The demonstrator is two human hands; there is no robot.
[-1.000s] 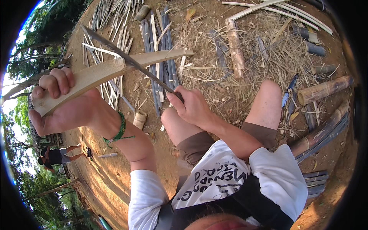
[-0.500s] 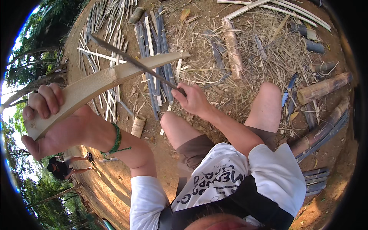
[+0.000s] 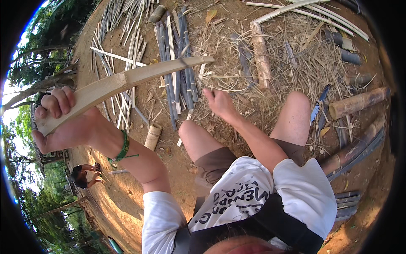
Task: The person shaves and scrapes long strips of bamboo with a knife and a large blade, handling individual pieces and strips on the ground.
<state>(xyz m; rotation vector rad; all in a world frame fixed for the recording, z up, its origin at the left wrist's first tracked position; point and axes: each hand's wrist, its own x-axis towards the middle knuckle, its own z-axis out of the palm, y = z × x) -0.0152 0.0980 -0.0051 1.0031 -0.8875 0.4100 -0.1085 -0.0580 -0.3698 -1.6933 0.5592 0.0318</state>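
Note:
My left hand (image 3: 78, 129), raised at the left with a green braided band on its wrist, grips the wide end of a split bamboo piece (image 3: 103, 91). The pale inner face of the bamboo shows, with a node ridge about midway. It slants up to the right and narrows to a tip above the ground. My right hand (image 3: 220, 103) is a closed fist in front of my knees, below that tip. Its fingers wrap the handle of a long knife, whose blade is smeared by motion; a dark streak (image 3: 183, 62) crosses the bamboo near its tip.
Dark and pale bamboo strips (image 3: 174, 76) lie ahead on the soil, with more slats (image 3: 131, 46) farther left. Shavings (image 3: 296, 55) cover the ground at right. A blue-bladed saw (image 3: 316, 108) and bamboo poles (image 3: 359, 103) lie by my right knee. Another person (image 3: 86, 174) bends down at far left.
The knife's blade, clear across the bamboo before, is now blurred. My right hand has moved slightly right. The left hand and bamboo have shifted slightly up and right. The other person has bent over.

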